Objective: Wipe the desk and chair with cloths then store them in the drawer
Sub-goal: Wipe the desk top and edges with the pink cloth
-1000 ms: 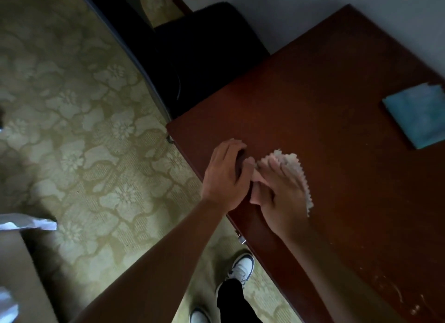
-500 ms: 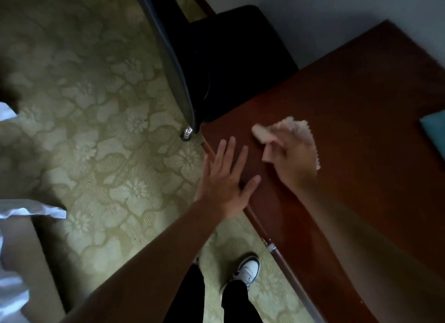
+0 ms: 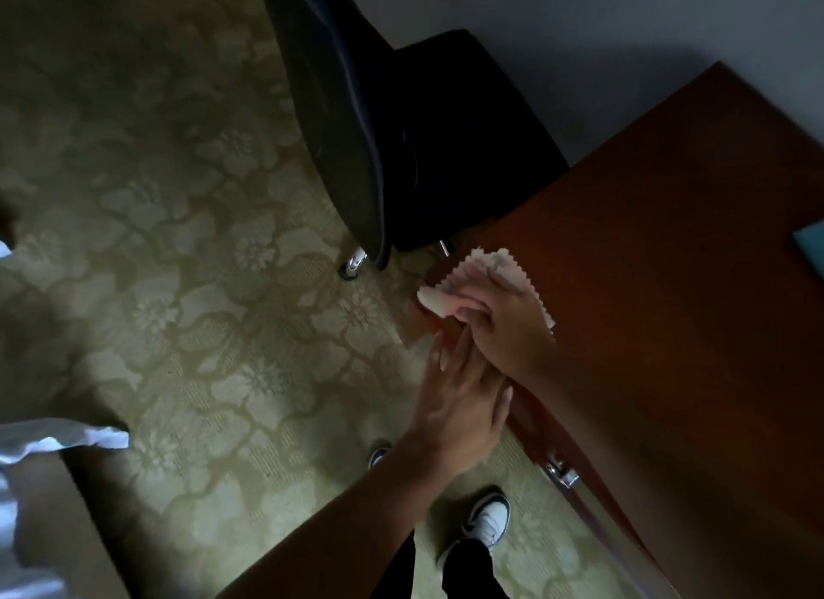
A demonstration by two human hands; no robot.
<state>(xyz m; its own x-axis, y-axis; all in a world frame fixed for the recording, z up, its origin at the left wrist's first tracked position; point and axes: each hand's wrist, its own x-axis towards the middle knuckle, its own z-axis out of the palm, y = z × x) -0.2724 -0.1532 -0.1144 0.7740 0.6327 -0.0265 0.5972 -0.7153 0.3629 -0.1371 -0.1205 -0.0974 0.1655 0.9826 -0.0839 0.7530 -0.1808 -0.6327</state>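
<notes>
My right hand (image 3: pixel 504 326) grips a pale pink cloth (image 3: pixel 486 270) with a zigzag edge at the near-left corner of the dark red-brown desk (image 3: pixel 660 250). My left hand (image 3: pixel 459 397) is flat with fingers spread, just below the right hand along the desk's front edge, holding nothing. A black office chair (image 3: pixel 401 121) stands beyond the corner, its backrest toward the carpet. A blue cloth (image 3: pixel 811 250) shows only as a sliver at the right edge. A metal drawer knob (image 3: pixel 562 473) sticks out of the desk front.
Patterned green carpet (image 3: pixel 178 286) fills the left. A chair caster (image 3: pixel 352 264) rests on it near the desk corner. White fabric (image 3: pixel 58 438) and a tan surface lie at the lower left. My shoes (image 3: pixel 488 518) stand by the desk front. A grey wall (image 3: pixel 624 27) runs behind.
My right hand has slid the pink cloth to the desk's left corner. My left hand let go of the cloth, opened flat and moved under the right hand at the desk edge.
</notes>
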